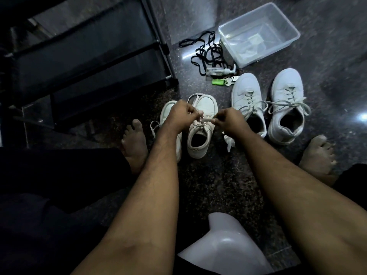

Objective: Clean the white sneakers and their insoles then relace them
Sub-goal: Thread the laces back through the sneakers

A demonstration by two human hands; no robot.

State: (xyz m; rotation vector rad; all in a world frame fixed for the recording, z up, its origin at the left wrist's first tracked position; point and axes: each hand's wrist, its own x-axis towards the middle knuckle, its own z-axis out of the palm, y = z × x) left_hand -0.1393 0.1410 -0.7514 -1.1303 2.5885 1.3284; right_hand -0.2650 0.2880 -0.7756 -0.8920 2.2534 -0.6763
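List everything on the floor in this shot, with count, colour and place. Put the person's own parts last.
small sneakers: two, white, centre, between the hands
shoelace: one, white, pinched by both hands over the right small sneaker
large sneakers: two, white, laced, right of centre
plastic tub: one, clear, top right
black laces: a tangle, black, left of the tub
pump bottle: one, clear, lying below the tangle
green tag with keys: one, green, below the bottle
rack: one, black, top left
stool: one, white, bottom centre
feet: two, bare, on either side
left hand: one, centre
right hand: one, centre

A home floor: dark speckled stone [208, 185] beside a shoe rack [89, 56].
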